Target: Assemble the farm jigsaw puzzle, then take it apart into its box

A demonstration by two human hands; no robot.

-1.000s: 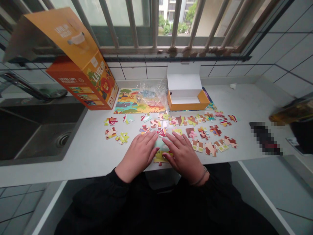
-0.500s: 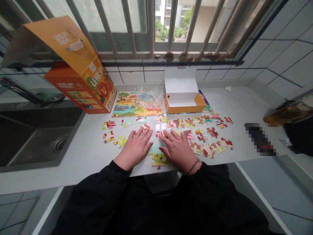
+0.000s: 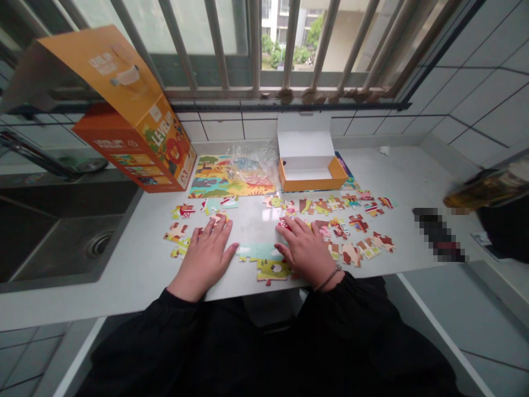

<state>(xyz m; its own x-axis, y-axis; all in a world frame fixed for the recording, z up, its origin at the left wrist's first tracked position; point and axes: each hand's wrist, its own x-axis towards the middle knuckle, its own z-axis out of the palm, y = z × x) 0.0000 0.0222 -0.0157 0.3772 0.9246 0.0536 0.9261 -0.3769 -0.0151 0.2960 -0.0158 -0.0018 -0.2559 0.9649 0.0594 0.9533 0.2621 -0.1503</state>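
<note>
My left hand lies flat and open on the white counter, its fingertips over loose puzzle pieces at the left. My right hand also lies flat with fingers spread, resting on pieces in the middle. Between the hands sit joined puzzle pieces, pale blue above and yellow-green below, near the counter's front edge. Several more loose pieces spread to the right.
An open orange puzzle box leans at the back left. A small open orange tray box and a picture sheet under clear plastic lie at the back. A sink is at the left, a barred window behind.
My left hand slid left, pushing loose pieces aside; my right hand eased right. The joined pieces between them are now uncovered.
</note>
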